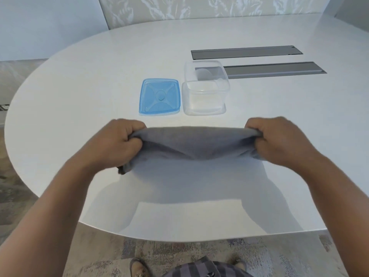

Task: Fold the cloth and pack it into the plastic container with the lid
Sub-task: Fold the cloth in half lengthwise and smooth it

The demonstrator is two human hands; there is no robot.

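A grey cloth [196,144] is stretched in the air between my two hands, above the near part of the white table [79,96]. My left hand [113,142] grips its left end and my right hand [279,140] grips its right end, both with fingers closed. The cloth sags in the middle and casts a shadow on the table. Beyond it stands a clear plastic container [205,88], uncovered and with nothing in it. Its blue lid [159,96] lies flat on the table just to the container's left.
Two long grey inset panels [275,69] run along the table behind and to the right of the container. The table's rounded edge curves close to my body, with patterned carpet [179,254] and my shoes below.
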